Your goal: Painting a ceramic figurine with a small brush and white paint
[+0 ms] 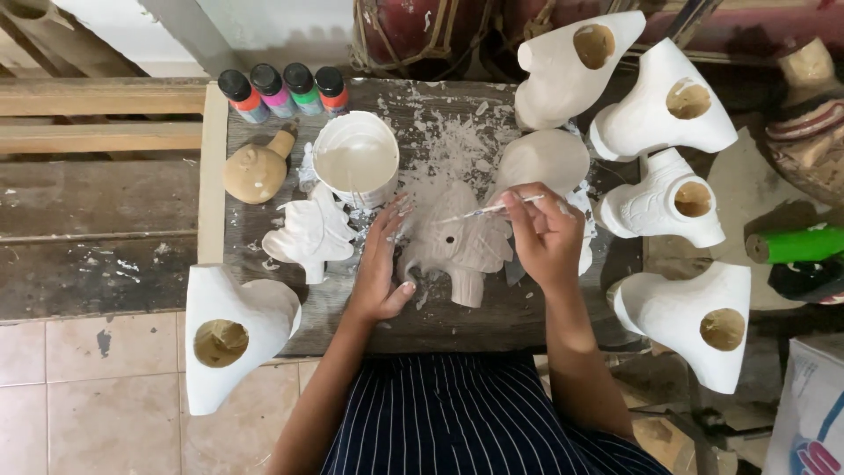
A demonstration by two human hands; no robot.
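**Brush and bare clay at the middle of the worktop**

At the centre of the frame an unpainted, leaf-shaped carved figure lies flat on the grey wooden worktop, which is speckled with white flakes and smears. The left hand rests against the figure's left edge, fingers stretched out and together, palm down, steadying it without closing round it. The right hand sits just right of the figure, its fingers pinched shut on a thin paintbrush whose tip points left and lies over the figure's upper part.

Just above the left hand stands a white tub of white paint. Left of the hand, touching the worktop, lies a second carved piece already coated white. Further left is a small tan clay pot lying on its side. In the upper left of the worktop four small paint bottles stand in a row, with black caps and orange, pink, green and red bodies.

White-coated hollow forms, each with a round hole, ring the scene: one at the lower left, three stacked along the upper right, and one at the lower right. A rounded pale piece lies just above the right hand. A green cylinder shows at the right edge. At the bottom, a dark striped apron covers the person's lap.
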